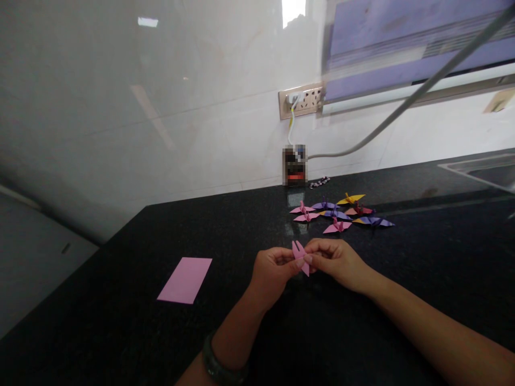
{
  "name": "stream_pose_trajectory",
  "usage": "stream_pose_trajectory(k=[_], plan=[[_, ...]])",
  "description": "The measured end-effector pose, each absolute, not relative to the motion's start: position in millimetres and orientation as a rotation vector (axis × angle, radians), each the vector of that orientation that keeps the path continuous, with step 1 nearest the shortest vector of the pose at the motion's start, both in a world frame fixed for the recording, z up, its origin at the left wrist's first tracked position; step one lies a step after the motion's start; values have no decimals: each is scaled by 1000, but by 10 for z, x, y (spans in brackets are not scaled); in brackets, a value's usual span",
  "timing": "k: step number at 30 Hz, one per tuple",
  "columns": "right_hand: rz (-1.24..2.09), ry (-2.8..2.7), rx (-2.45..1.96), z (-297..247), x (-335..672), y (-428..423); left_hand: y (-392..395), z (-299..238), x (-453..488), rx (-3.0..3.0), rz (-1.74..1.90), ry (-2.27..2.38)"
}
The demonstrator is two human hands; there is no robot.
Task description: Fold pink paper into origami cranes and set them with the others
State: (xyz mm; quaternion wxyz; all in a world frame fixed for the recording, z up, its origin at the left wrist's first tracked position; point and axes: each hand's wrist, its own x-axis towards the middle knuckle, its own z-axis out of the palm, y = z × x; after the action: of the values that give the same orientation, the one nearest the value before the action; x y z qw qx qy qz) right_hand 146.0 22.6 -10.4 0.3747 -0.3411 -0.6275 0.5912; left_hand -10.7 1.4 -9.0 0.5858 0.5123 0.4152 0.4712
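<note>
Between my two hands is a small piece of folded pink origami paper [299,251], narrow, with two pointed strips at its upper end. My left hand [274,272] pinches its left side, thumb in front. From the right, my right hand [335,262] pinches the same piece between thumb and fingers. Just beyond my hands lies a group of several folded paper cranes [337,227] in pink, purple, yellow and red. A stack or sheet of pink square paper [185,280] rests on the counter to the left of my hands.
The dark counter [120,257] runs back to a pale tiled wall [201,134]. A pixelated box-like device [295,166] stands against the wall with cables attached, below a socket panel [301,100]. A patterned strap or chain [319,183] lies beside it. A framed panel [483,171] is at right.
</note>
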Motion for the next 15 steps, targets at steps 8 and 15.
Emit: stream_pose_trajectory(k=[8,15], plan=[[1464,-1610,-920,-119,1449,239,10,-81,-94,1173,1089,983],[1424,-1580,-924,-169,1441,254,15,-90,-99,1134,1067,1025]])
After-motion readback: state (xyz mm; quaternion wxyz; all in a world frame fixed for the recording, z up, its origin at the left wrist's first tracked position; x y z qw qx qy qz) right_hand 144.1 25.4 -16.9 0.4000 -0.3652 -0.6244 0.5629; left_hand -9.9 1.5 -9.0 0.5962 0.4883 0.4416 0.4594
